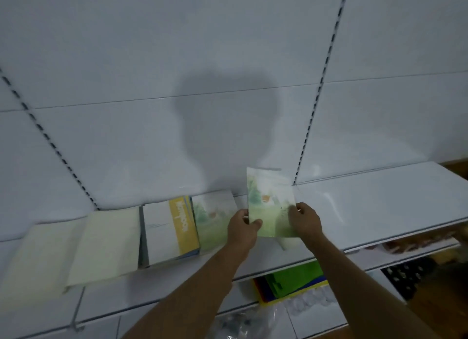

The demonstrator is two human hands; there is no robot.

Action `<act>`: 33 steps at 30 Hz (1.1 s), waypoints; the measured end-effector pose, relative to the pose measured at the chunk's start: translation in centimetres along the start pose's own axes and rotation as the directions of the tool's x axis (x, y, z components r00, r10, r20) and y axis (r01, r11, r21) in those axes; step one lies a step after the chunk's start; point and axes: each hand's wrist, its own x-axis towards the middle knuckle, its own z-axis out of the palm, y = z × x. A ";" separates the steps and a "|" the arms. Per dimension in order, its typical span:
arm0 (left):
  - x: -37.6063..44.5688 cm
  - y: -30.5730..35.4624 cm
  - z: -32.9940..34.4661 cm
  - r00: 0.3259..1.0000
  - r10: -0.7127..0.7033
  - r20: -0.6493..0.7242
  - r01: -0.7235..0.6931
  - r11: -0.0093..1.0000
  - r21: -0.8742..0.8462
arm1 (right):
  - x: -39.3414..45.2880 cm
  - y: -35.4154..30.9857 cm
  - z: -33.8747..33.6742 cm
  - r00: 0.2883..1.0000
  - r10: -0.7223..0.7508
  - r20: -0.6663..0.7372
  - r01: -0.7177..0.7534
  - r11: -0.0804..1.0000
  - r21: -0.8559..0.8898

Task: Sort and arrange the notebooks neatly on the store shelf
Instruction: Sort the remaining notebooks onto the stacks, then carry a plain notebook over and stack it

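Two bare hands meet over a white metal store shelf [367, 202] backed by pale wall panels [152, 60] with dark slotted uprights [314, 106]; the person's shadow [225, 116] falls across the panels. Held between the hands is a green illustrated notebook [271, 202], raised upright above the shelf, its top edge near the back panel. The left hand [241, 231] pinches its lower left corner, thumb in front, fingers [255, 223] closed on the cover. The right hand [305, 222] grips the lower right edge, its fingers likewise clamped on the notebook.

Lying flat on the shelf to the left is a row: a matching green notebook [212, 219] just beside the left hand, then a white notebook with a yellow band [169, 230] atop a small stack, then two pale cream notebooks [106, 242], the outermost blurred. The shelf to the right is bare.

Below, on a lower shelf [316, 321], sits a pile of bright green, yellow and red folders [291, 283], partly hidden by the forearms, with clear plastic wrapping [243, 323] in front. A black perforated item [405, 275] shows at far right, too dim to identify.
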 end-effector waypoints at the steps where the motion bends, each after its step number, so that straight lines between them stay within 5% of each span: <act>1: 0.0 0.1 -1.1 0.999 0.022 -0.031 -0.022 1.000 0.012 | -0.2 -1.0 1.0 0.999 -0.038 0.005 0.038 0.999 0.001; 7: -0.3 -0.8 -8.4 0.974 0.067 -0.216 -0.040 0.991 0.130 | -2.0 -5.4 7.7 0.983 -0.169 0.078 0.177 0.978 -0.113; 13: -0.3 -2.4 -12.7 0.971 0.071 -0.227 0.009 0.942 0.336 | -3.3 -6.7 12.2 0.974 -0.179 0.140 0.205 0.958 -0.202; 23: 0.6 -3.6 -11.4 0.977 0.004 -0.214 0.129 0.788 0.602 | -2.5 -5.3 13.6 0.964 -0.145 0.221 0.214 0.919 -0.330; 33: 0.3 -2.7 -8.8 0.947 0.207 -0.244 0.071 0.608 0.791 | -0.1 -4.2 10.3 0.977 -0.163 0.141 0.202 0.917 -0.345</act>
